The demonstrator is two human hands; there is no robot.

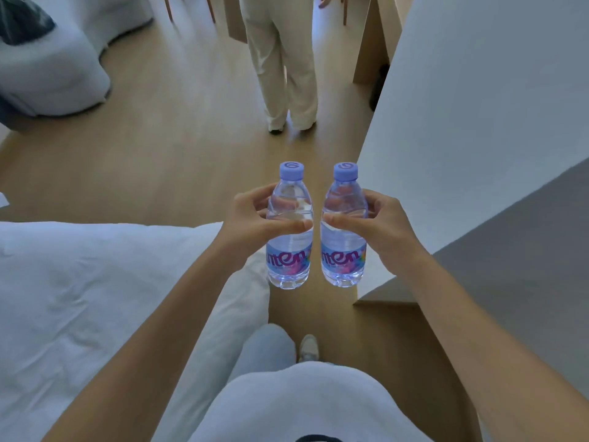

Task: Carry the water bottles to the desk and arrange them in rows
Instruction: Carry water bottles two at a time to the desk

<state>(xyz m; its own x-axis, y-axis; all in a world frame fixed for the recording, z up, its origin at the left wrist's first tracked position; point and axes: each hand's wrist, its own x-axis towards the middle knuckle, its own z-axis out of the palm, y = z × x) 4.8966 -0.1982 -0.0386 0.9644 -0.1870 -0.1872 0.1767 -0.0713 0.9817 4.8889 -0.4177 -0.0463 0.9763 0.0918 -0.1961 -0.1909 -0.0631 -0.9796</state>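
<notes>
I hold two small clear water bottles upright in front of me, side by side and a little apart. My left hand [251, 218] grips the left bottle [289, 250] around its upper body. The right bottle [344, 253] is gripped the same way by my right hand [379, 228]. Both have lilac caps and blue-and-pink labels. They hang above the wooden floor, between a bed and a wall corner. No desk top is plainly in view.
A white bed [79, 298] fills the left foreground. A white wall corner [462, 154] juts in on the right. A person in cream trousers [287, 65] stands ahead on the wooden floor [178, 148]. A white armchair [51, 65] sits far left; wooden furniture legs stand behind.
</notes>
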